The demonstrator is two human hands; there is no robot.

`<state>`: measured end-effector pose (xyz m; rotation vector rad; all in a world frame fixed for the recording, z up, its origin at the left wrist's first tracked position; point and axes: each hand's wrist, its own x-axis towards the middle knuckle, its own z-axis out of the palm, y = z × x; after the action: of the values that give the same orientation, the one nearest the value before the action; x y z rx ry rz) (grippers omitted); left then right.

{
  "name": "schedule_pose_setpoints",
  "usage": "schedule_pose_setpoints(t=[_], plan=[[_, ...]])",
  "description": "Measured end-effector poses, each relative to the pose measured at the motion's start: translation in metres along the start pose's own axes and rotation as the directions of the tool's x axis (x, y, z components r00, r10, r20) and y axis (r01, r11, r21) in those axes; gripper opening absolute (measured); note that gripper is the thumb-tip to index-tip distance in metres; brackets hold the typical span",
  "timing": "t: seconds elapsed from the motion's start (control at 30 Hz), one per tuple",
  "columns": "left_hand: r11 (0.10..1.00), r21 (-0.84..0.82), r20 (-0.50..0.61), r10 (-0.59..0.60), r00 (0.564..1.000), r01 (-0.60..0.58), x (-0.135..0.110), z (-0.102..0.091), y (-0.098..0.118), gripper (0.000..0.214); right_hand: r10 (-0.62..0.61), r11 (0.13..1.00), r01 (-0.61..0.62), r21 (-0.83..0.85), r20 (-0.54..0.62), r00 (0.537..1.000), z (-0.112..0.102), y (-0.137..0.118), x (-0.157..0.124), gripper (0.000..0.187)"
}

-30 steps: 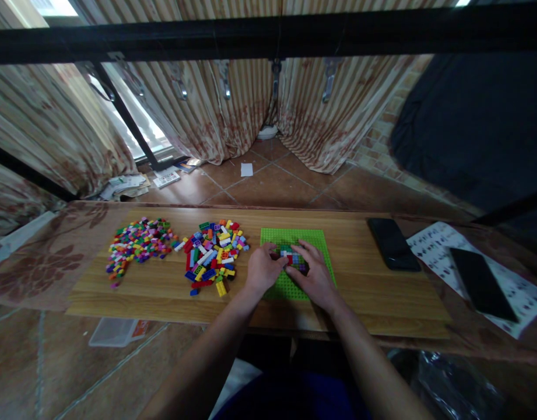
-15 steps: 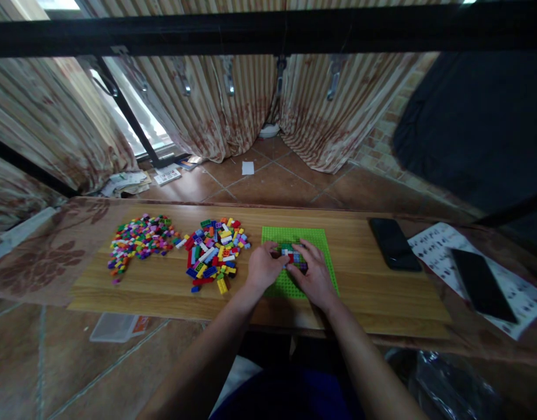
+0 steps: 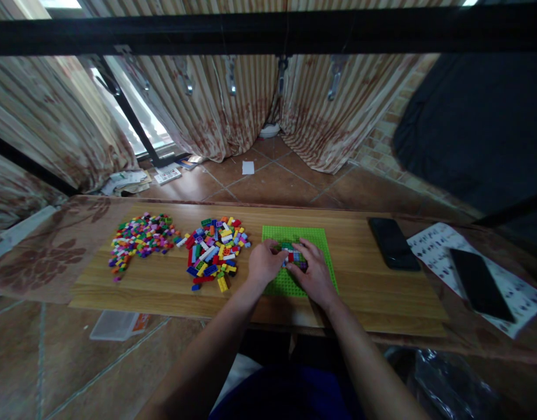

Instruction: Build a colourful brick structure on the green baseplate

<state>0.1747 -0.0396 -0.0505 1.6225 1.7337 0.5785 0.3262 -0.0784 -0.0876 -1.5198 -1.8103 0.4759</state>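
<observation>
A small cluster of colourful building bricks [image 3: 291, 255], with green, white, red, blue and purple parts, sits on a bright green studded baseplate [image 3: 274, 286]. From the left, my left hand [image 3: 263, 265] grips the cluster, its thumb and curled forefinger meeting at the edge. My right hand [image 3: 315, 271] wraps around the right side, thumb at the near edge and forefinger along the far edge. Both hands rest low over the plate. My fingers hide parts of the cluster, so I cannot tell whether a loose brick is pinched between them.
Left of the plate lies a pile of larger mixed bricks [image 3: 213, 254], and farther left a heap of small ones [image 3: 141, 239]. A black phone [image 3: 393, 244] lies right, with another dark device [image 3: 480, 283] on a printed sheet [image 3: 434, 248]. A black bar [image 3: 268, 32] crosses above.
My left thumb has shifted slightly at the cluster's edge. Otherwise both hands keep nearly the same place, and the view has moved a touch.
</observation>
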Motion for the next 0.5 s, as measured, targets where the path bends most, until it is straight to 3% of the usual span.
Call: schedule_pose_setpoints(t=[0.5], plan=[[0.998, 0.053, 0.005, -0.025, 1.000, 0.024, -0.0005, -0.0003, 0.0044, 0.031, 0.005, 1.000, -0.005, 0.020, 0.002, 1.000, 0.0007, 0.0011, 0.0009, 0.046]])
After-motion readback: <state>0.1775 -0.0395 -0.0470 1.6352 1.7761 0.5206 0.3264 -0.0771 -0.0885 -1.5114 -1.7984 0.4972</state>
